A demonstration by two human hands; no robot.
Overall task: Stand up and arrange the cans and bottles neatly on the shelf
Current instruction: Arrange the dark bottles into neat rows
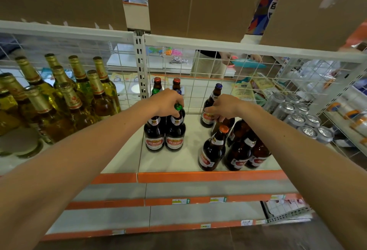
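Glass, judged heavy, slick and breakable, wants a neck grip: left hand (pixel 168 102) curls round green-capped bottle (pixel 175 132), right hand (pixel 223 106) round brown bottle (pixel 228 122) at its three o'clock.

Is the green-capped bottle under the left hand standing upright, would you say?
Upright: the green-capped bottle stands on its base, cap uppermost.

Both arms bare, stretched fwd & angling in toward each other. L hand (pixel 168 102) is palm-down w/ fingers curled round the neck of a green-cap bottle (pixel 175 130). R hand (pixel 223 106) is palm-down too, wrist bent inward, fingers curled over the top of a brown bottle (pixel 226 123). Exact grip is mostly hidden tbh.
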